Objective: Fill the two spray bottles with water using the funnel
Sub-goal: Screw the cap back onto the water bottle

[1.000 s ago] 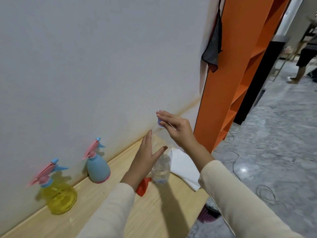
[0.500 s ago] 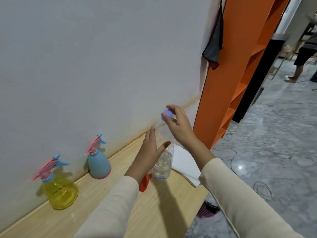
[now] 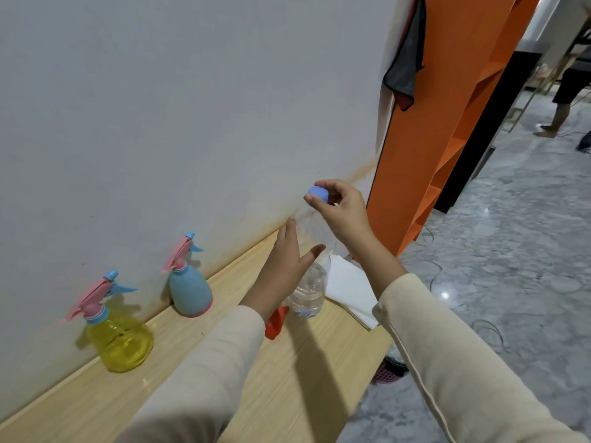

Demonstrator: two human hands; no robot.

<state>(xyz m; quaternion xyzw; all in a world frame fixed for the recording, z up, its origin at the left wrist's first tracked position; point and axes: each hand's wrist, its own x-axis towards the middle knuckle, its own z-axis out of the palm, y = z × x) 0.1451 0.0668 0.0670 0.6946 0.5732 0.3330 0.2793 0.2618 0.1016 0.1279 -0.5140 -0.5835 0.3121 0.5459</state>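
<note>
Head view — items as seen on and about a pale wooden surface (image 3: 287, 388) set against a white wall (image 3: 192, 107).

- Yellow spray bottle (image 3: 119, 338): upright at the wall, far left, with a pink trigger and blue nozzle; head fitted.
- Blue spray bottle (image 3: 191, 290): upright just beside the wall, to the right of the yellow one and apart from it; pink trigger head fitted.
- Funnel (image 3: 276, 321): orange, lying on the surface, largely hidden under the left wrist, near the foot of the water bottle.
- Water bottle (image 3: 308, 292): clear plastic, upright, uncapped, partly filled.
- Left hand (image 3: 284, 266): fingers (image 3: 289, 231) held straight with the thumb spread; the bottle's upper part is seen in the fork between them. Contact cannot be told for certain.
- Right hand (image 3: 343, 212): raised above the bottle, its fingers (image 3: 331, 187) and thumb pinched round a blue cap (image 3: 317, 194).
- White sheet (image 3: 350, 289): laid flat at the surface's right end, behind the bottle.
- Shelf unit (image 3: 425, 123): orange, to the right — a dark cloth (image 3: 404, 68) is hung at its edge.
- Basket (image 3: 388, 372): pink, on the grey floor (image 3: 511, 251), partly hidden below the surface.
</note>
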